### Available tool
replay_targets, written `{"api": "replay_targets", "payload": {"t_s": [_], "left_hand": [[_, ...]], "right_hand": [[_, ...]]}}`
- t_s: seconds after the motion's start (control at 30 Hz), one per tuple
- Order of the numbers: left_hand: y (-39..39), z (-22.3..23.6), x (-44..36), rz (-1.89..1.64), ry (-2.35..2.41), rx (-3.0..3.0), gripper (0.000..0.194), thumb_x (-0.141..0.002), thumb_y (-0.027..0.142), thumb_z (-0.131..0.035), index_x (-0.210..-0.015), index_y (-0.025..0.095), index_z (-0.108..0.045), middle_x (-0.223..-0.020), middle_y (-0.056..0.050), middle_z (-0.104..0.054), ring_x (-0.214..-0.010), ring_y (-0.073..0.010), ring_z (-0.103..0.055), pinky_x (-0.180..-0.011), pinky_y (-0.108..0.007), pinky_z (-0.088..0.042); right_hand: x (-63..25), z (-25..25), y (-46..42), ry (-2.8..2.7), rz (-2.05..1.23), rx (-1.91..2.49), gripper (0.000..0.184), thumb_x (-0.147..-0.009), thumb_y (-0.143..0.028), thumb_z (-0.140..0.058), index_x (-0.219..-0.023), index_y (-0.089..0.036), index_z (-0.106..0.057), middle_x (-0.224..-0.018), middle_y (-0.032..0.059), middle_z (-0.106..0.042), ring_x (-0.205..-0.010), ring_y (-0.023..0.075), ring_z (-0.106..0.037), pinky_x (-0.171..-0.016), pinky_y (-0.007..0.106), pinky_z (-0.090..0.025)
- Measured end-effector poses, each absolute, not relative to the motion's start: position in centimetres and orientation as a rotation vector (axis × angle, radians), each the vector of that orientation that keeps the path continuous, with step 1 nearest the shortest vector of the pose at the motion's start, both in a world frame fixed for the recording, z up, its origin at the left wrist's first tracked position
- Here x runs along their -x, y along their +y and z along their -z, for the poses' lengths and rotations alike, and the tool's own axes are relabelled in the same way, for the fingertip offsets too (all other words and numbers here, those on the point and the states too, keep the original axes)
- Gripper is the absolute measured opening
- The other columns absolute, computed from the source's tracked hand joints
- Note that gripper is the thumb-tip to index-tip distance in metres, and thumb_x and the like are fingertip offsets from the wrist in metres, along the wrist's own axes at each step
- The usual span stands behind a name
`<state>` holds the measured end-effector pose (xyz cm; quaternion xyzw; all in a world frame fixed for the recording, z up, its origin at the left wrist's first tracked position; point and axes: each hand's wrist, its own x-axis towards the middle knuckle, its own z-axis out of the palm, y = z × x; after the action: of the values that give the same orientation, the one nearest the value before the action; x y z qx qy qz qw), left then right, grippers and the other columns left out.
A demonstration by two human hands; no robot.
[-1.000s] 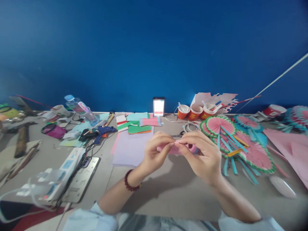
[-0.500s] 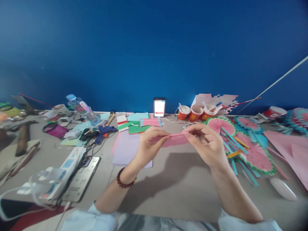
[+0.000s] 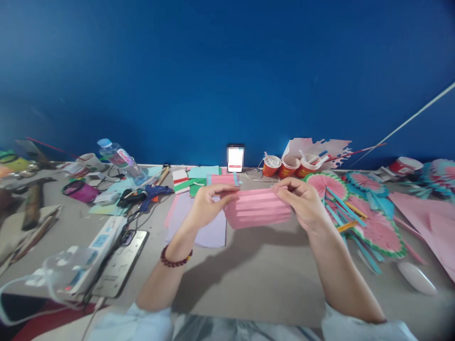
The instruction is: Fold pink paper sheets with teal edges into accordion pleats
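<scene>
A pink pleated paper (image 3: pixel 258 208) hangs in the air above the table, its folds running crosswise. My left hand (image 3: pixel 209 204) pinches its upper left corner between thumb and fingers. At the upper right corner, my right hand (image 3: pixel 300 201) grips it the same way. Behind the left hand lies a lilac sheet of paper (image 3: pixel 209 232), with a folded pink and blue paper (image 3: pixel 223 179) further back. To the right of my right hand are pink paper fans (image 3: pixel 378 222) with green edges and blue strips.
Red paper cups (image 3: pixel 289 166) and an upright phone (image 3: pixel 235 158) stand along the blue wall. On the left are a plastic bottle (image 3: pixel 122 161), a blue glue gun (image 3: pixel 152 194), a power strip (image 3: pixel 97 253) and another phone (image 3: pixel 122 265). A white mouse (image 3: pixel 416 278) lies at right.
The pink paper was seen as a thin, nearly edge-on strip; now its pleated face shows, spread downward. My left hand has shifted left and the hands are slightly farther apart.
</scene>
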<state>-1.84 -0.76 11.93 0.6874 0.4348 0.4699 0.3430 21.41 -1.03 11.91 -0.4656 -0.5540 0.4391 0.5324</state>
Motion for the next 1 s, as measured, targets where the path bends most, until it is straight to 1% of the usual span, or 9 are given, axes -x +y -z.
{"api": "replay_targets", "payload": {"t_s": [0.13,0.37,0.53,0.73,0.9,1.0], "left_hand": [[0.1,-11.7,2.6,-1.233,1.098,-1.576,0.023,-0.068,0.032,-0.076,-0.086,0.018,-0.074,-0.084,-0.007,-0.074,-0.074,-0.0191,-0.068,-0.064,-0.028,-0.056],[0.2,-11.8,2.2,-1.243,1.070,-1.426,0.021,-0.066,0.029,-0.078,-0.083,0.017,-0.073,-0.077,-0.005,-0.073,-0.069,-0.0153,-0.066,-0.063,-0.025,-0.054],[0.3,-11.5,2.3,-1.267,1.055,-1.376,0.021,-0.065,0.031,-0.078,-0.080,0.017,-0.074,-0.077,-0.006,-0.073,-0.069,-0.0153,-0.066,-0.062,-0.025,-0.053],[0.5,-11.3,2.5,-1.264,1.149,-1.392,0.022,-0.065,0.035,-0.078,-0.078,0.017,-0.075,-0.080,-0.006,-0.074,-0.074,-0.0177,-0.067,-0.066,-0.026,-0.053],[0.4,-11.6,3.0,-1.158,1.110,-1.396,0.022,-0.065,0.033,-0.078,-0.079,0.017,-0.076,-0.083,-0.007,-0.075,-0.080,-0.0191,-0.068,-0.072,-0.026,-0.054],[0.3,-11.7,3.5,-1.096,1.082,-1.409,0.022,-0.066,0.031,-0.078,-0.083,0.018,-0.076,-0.084,-0.006,-0.075,-0.079,-0.0181,-0.068,-0.071,-0.025,-0.054]], "right_hand": [[-21.6,-11.7,-0.4,-1.216,-1.144,1.103,0.024,-0.064,-0.037,-0.075,-0.069,-0.017,-0.064,-0.057,-0.0033,-0.057,-0.049,0.0077,-0.047,-0.046,0.020,-0.034],[-21.7,-11.4,0.3,-1.081,-1.254,1.107,0.024,-0.058,-0.034,-0.080,-0.066,-0.017,-0.065,-0.063,-0.0022,-0.064,-0.053,0.0079,-0.052,-0.048,0.019,-0.036],[-21.5,-11.1,0.7,-1.018,-1.334,1.138,0.026,-0.057,-0.036,-0.080,-0.064,-0.016,-0.064,-0.060,-0.0025,-0.063,-0.048,0.0071,-0.050,-0.043,0.018,-0.035],[-21.5,-10.6,1.0,-1.017,-1.322,1.115,0.026,-0.056,-0.036,-0.081,-0.063,-0.017,-0.064,-0.060,-0.0030,-0.062,-0.049,0.0067,-0.050,-0.044,0.018,-0.035],[-21.5,-10.9,1.0,-0.990,-1.311,1.089,0.027,-0.053,-0.036,-0.082,-0.060,-0.018,-0.063,-0.064,-0.0023,-0.065,-0.051,0.0077,-0.052,-0.046,0.019,-0.036],[-21.4,-11.1,0.9,-1.006,-1.289,1.074,0.026,-0.054,-0.036,-0.082,-0.059,-0.019,-0.062,-0.065,-0.0023,-0.065,-0.054,0.0083,-0.053,-0.048,0.020,-0.038]]}}
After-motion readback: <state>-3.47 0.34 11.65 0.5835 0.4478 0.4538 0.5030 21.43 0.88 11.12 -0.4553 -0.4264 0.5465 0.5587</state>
